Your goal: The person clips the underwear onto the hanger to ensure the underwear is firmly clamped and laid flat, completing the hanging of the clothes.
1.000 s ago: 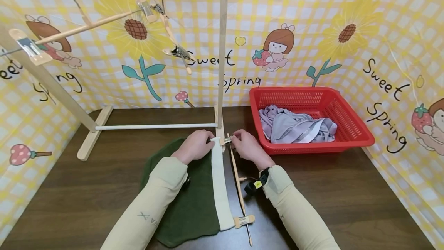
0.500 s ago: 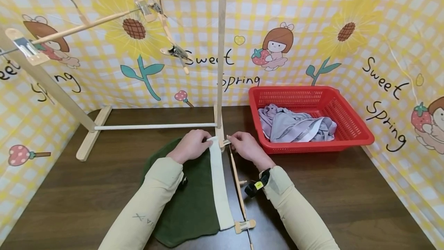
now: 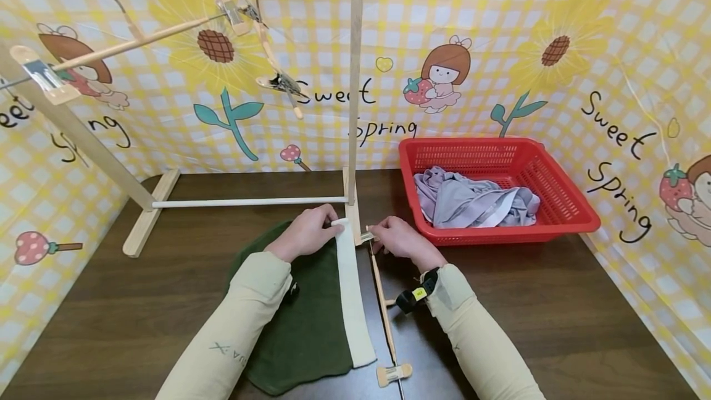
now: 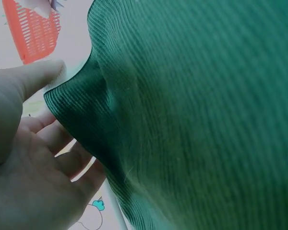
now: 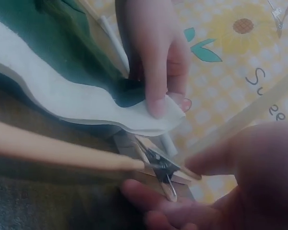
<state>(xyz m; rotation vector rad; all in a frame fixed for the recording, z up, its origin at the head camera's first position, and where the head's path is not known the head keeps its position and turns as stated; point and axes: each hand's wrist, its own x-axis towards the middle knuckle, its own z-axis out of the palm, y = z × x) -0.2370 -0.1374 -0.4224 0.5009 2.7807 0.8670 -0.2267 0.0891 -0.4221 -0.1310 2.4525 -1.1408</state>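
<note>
Across the lower centre of the head view I have the green cloth (image 3: 305, 326), its white band (image 3: 352, 301) forming the right edge. The left hand (image 3: 304, 230) pinches the band's far end; the right hand (image 3: 401, 239) pinches the upper clip (image 3: 365, 237) of the hanger (image 3: 381, 289). Only the right wrist view shows me that clip side-on, blurred. A strip of table (image 3: 371, 301) separates band from hanger; the basket (image 3: 508, 236) sits near the right hand.

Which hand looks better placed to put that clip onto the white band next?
Probably the right hand: it already pinches the clip, close beside the white band. The left hand is busy holding the band's far end.
</note>
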